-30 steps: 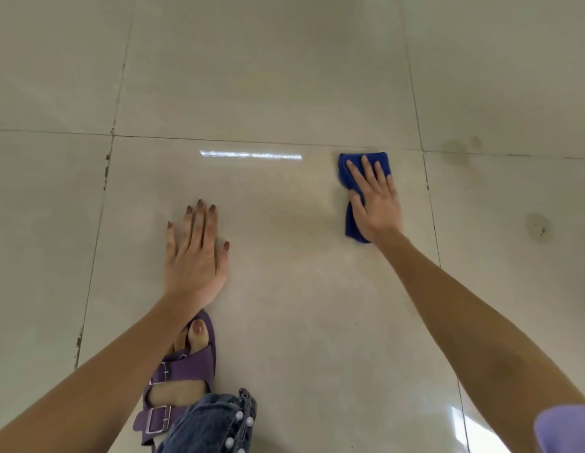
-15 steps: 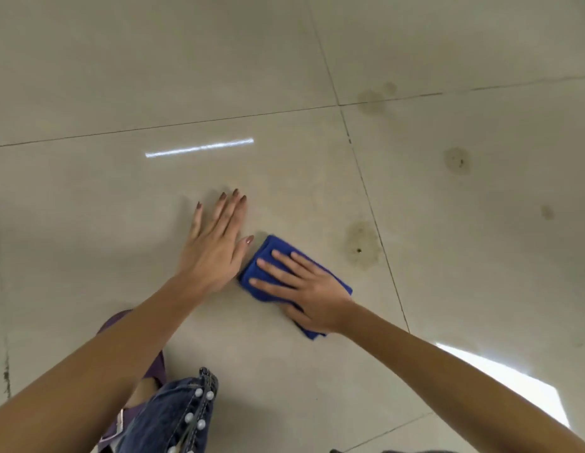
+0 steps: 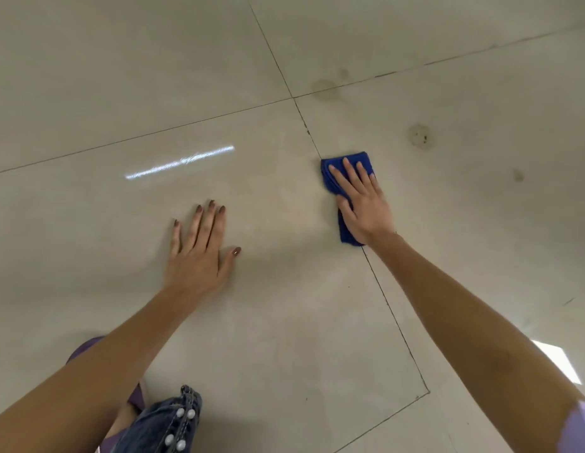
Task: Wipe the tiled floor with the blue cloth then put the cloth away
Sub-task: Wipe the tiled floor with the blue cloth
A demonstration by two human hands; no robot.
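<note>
A folded blue cloth (image 3: 359, 161) lies flat on the beige tiled floor (image 3: 284, 322), straddling a grout line. My right hand (image 3: 364, 204) presses down on it with fingers spread, covering most of it. My left hand (image 3: 199, 253) rests palm down on the bare tile to the left, fingers apart, holding nothing.
Several dark stains mark the tiles beyond and right of the cloth, one round stain (image 3: 421, 136) near it and another smudge (image 3: 327, 89) at the grout crossing. My knee in blue jeans (image 3: 166, 423) and a purple sandal (image 3: 137, 397) sit at the bottom left.
My right hand has swept the cloth from beside my left hand out to the right and away from me. The left hand has stayed planted on the tile.
</note>
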